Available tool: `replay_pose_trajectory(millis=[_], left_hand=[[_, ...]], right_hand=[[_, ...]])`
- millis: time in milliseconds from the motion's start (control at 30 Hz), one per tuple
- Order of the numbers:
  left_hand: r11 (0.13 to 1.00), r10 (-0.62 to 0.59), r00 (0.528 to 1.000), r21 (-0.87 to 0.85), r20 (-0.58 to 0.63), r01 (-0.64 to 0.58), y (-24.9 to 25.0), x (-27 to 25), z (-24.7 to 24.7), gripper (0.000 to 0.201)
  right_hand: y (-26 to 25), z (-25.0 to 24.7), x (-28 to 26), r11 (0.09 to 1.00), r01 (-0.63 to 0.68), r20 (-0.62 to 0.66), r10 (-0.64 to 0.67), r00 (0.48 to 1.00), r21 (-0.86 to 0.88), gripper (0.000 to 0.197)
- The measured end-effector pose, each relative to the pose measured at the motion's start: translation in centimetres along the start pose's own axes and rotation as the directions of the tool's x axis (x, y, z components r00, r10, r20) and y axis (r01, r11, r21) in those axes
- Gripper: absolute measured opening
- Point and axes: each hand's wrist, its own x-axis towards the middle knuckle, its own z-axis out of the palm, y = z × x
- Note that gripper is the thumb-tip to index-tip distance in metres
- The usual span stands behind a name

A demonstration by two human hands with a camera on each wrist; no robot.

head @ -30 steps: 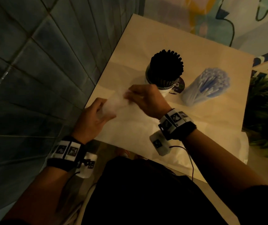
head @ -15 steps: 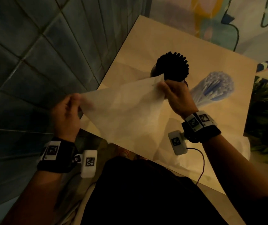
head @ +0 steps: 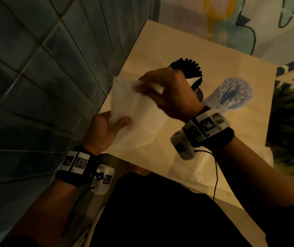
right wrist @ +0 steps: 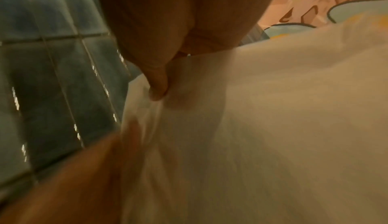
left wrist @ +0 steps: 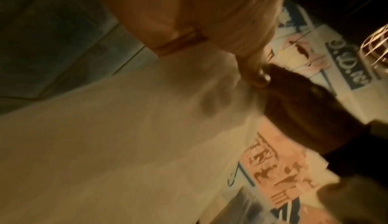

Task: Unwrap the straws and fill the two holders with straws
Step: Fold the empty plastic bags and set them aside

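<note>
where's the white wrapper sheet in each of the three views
Head: the white wrapper sheet is left of centre, between the left hand and the right hand.
Left wrist: it fills the lower left, blurred.
Right wrist: it covers the right and lower part, pinched by a thumb.
Shared landmark: the blue-grey tiled wall, on the left in all three.

Black wristbands (head: 214, 132) with white tag markers, dark clothing (head: 160, 211).

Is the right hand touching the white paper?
Touching. In the right wrist view the right hand pinches a fold of the white paper between thumb and fingers; the head view shows that too.
</note>
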Motion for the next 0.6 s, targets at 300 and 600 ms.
replay_pose_trajectory(millis=[300, 600], left_hand=[[0.984, -0.090, 0.970, -0.173, -0.226, 0.051, -3.2, -1.7, -3.9, 0.039], [0.970, -0.147, 0.972, -0.219, -0.183, 0.105, -1.9, -0.5, -3.9, 0.029]], right_hand=[[4.2, -3.8, -6.3, 0.840, -0.462, -0.190, 0.522, 0.831, 0.286, 0.081], [5.0, 4.2, -8.5, 0.349, -0.743, 0.305, 0.750, 0.587, 0.571, 0.090]])
